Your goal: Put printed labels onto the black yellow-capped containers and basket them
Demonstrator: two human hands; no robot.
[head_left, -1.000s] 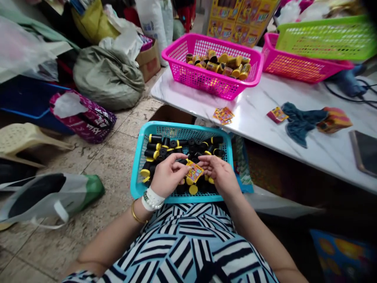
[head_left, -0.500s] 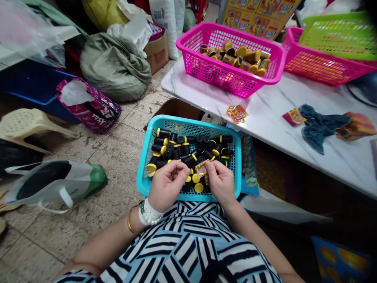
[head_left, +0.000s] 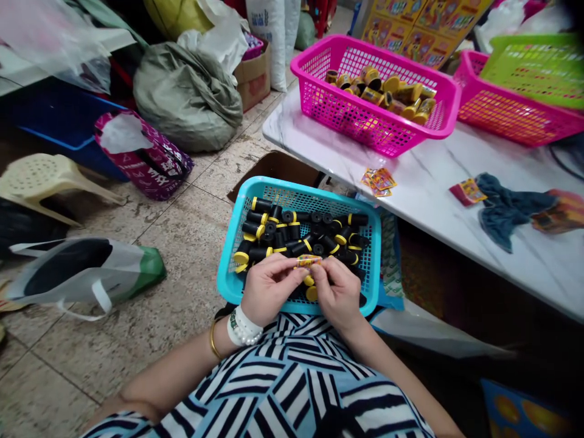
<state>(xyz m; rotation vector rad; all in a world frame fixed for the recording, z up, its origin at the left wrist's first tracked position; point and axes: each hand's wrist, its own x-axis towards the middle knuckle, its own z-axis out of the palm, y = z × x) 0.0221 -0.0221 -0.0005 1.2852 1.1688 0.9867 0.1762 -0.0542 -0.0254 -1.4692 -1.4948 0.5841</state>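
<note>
Shows left hand [head_left: 269, 289] and right hand [head_left: 336, 292] pinching 1 yellow sticker [head_left: 309, 261] between closed fingertips, just above the turquoise basket [head_left: 228, 267]. Judged early: many black canisters [head_left: 292, 231] bare there, smaller stickered batch [head_left: 387, 91] in pink basket [head_left: 365, 125] on tabletop [head_left: 433, 194].

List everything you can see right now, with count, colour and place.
basket: one, turquoise, in front of the person's lap
bottles: many, black with yellow caps, in the basket
label: one, yellow-orange, pinched between both hands
table: one, white marbled, right
near pink basket: one, pink, on the table
labelled bottles: several, yellow, in the near pink basket
far pink basket: one, pink, table's far end
green basket: one, green, in the far pink basket
cloth: one, dark blue, on the table
sack: one, grey-green, on the floor
left hand: pinching the label
right hand: pinching the label
</note>
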